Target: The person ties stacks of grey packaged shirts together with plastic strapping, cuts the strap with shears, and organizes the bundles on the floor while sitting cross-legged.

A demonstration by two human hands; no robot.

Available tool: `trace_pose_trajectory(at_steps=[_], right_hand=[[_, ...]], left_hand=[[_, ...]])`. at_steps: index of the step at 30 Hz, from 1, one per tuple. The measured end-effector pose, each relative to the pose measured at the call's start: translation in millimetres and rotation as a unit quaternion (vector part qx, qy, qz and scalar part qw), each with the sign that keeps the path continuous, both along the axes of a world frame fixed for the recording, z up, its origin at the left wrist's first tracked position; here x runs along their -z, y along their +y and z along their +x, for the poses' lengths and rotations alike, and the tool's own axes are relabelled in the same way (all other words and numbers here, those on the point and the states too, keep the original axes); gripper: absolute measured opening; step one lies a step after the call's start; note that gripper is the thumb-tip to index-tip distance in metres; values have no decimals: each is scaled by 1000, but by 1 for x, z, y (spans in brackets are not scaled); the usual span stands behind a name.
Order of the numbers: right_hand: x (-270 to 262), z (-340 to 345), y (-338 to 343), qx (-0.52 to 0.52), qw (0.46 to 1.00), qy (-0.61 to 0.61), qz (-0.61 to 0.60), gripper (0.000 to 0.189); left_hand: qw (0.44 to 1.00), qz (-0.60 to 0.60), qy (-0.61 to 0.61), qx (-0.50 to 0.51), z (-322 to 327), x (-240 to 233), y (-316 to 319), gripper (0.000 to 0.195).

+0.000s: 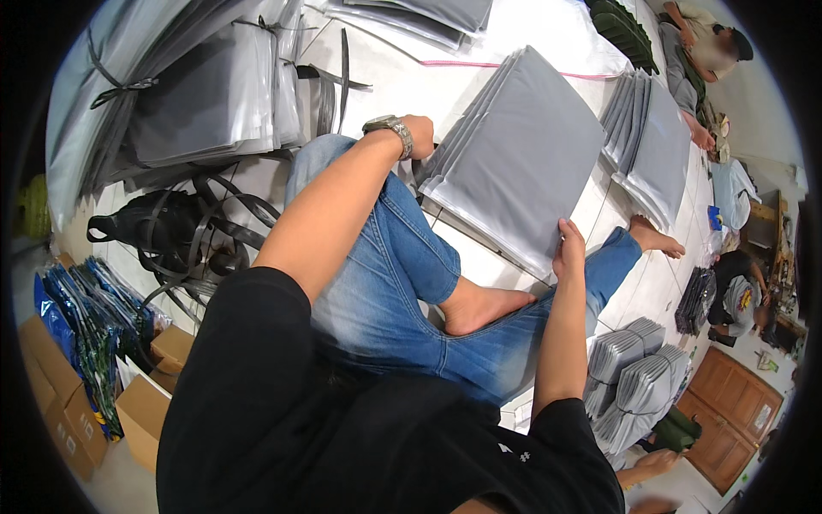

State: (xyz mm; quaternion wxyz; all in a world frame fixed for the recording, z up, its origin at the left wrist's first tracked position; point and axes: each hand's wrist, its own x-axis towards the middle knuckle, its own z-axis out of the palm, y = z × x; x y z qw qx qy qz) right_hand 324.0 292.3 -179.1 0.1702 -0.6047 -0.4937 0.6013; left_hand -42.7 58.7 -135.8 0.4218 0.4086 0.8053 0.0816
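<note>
A thick stack of grey plastic bags (520,154) with clear edges lies fanned in layers on the tiled floor before my crossed legs. My right hand (569,249) grips the near right edge of this stack, thumb on top. At the opposite side, my left hand (420,136) is curled beside the left edge, a metal watch (393,132) on its wrist. Its fingers are hidden, so whether it holds anything does not show. A second fanned stack of grey bags (652,148) rests just right of the first.
Tied bundles of plastic sheets (186,103) stand at the left, above tangled black straps (212,225). Cardboard boxes (144,417) are at the lower left. Strapped grey bundles (642,392) lie at the right. Other people sit along the right, one (700,45) at the top.
</note>
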Motion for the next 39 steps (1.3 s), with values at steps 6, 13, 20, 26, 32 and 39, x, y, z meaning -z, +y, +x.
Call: trace_pose_trajectory(at_steps=[6,13,20,26,32,39], right_hand=[[-14,2,-25,-55,998,40,-19,73],[13,5,-22,-44,994,104,-12,50],[-22,-15,-56,-35,993,112,29,55],[-15,-4,-55,-40,992,120,5,60],[-21,-7,-58,6,998,63,8,54],[-28,-6,-63,14,995,96,2,55]], left_hand=[[987,-57,149,29,14,-11,-8,27],[913,-50,388,-114,-52,-18,-34,42],[956,218,-72,-185,18,-10,-2,68],[938,236,-69,-244,91,19,-3,77],[937,209,-117,-255,86,10,0,74],[939,188,-149,-248,74,-2,1,70]])
